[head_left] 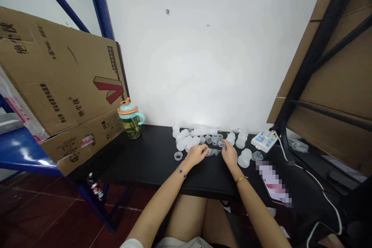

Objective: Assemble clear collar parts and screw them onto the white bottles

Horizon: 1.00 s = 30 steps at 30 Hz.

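My left hand (198,155) is closed, its fingertips and thumb at a clear dome-shaped cover (210,152) just above the black table. My right hand (229,153) has its fingers bent, thumb and forefinger meeting at a small clear teat-like piece (217,152) between both hands. Beyond the fingers lie several small clear cups (214,139). Frosted white bottles (183,143) lie heaped behind my left hand. Another frosted bottle (244,158) rests right of my right wrist, beside a clear cap (257,156). Left of my left hand is a translucent ring (178,156).
On the black table (145,159), a drink jug with turquoise handle (130,120) stands at the back left. A large cardboard box (66,85) rises at left. To the right are a white power strip (264,140), its cable, and a phone (274,183). A white wall closes the back.
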Each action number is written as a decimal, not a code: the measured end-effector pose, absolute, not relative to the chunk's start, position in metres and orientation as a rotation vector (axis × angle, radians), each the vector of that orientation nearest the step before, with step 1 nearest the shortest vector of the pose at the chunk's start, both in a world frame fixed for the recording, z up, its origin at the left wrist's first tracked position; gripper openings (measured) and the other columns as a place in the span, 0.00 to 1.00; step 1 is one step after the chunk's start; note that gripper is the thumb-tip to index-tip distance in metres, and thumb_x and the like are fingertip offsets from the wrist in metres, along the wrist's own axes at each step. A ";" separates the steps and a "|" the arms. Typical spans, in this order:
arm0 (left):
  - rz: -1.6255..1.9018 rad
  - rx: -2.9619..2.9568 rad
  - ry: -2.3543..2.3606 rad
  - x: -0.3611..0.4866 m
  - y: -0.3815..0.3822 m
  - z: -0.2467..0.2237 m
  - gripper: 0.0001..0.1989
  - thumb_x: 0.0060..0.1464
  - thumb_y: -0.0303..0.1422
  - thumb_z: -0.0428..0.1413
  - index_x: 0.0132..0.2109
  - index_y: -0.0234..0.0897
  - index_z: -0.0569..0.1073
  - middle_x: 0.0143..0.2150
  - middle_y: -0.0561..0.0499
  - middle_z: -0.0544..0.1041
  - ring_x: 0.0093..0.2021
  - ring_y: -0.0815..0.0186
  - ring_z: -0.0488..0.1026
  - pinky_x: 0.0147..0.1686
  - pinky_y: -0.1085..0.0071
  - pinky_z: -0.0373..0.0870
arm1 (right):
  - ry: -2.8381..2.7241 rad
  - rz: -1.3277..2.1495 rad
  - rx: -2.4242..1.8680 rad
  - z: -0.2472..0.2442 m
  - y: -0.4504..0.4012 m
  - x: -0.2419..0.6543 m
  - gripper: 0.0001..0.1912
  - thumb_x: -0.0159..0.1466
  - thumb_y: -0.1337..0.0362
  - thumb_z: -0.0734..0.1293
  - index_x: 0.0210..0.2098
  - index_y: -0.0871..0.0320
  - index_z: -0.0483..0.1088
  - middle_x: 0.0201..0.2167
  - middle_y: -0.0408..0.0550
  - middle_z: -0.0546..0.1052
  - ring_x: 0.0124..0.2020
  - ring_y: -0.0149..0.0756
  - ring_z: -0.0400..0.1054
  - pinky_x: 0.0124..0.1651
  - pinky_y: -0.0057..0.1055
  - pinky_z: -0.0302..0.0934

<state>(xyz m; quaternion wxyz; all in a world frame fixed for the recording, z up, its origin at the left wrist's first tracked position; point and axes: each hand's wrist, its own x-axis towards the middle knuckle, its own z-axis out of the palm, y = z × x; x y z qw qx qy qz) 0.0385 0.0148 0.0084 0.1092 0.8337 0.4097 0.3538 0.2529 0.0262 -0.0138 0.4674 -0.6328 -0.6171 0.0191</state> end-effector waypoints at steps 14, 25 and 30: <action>1.024 2.449 1.185 0.039 0.015 0.007 0.11 0.64 0.36 0.51 0.45 0.42 0.77 0.34 0.53 0.82 0.31 0.64 0.76 0.34 0.72 0.66 | -1.707 -0.078 -1.670 -0.015 0.026 0.254 0.26 0.62 0.77 0.57 0.55 0.52 0.71 0.57 0.48 0.74 0.52 0.42 0.71 0.51 0.33 0.65; 1.034 2.456 1.191 0.039 0.016 0.006 0.11 0.64 0.36 0.51 0.45 0.42 0.77 0.33 0.53 0.81 0.31 0.63 0.76 0.33 0.72 0.66 | -1.713 -0.100 -1.683 -0.018 0.029 0.256 0.16 0.65 0.69 0.62 0.50 0.54 0.73 0.50 0.50 0.76 0.46 0.43 0.72 0.42 0.32 0.63; 1.051 2.455 1.198 0.039 0.015 0.007 0.10 0.64 0.36 0.51 0.45 0.42 0.77 0.34 0.52 0.81 0.31 0.64 0.76 0.34 0.72 0.67 | -1.708 -0.103 -1.653 -0.019 0.029 0.256 0.12 0.65 0.66 0.64 0.47 0.54 0.73 0.47 0.50 0.76 0.44 0.43 0.72 0.39 0.31 0.62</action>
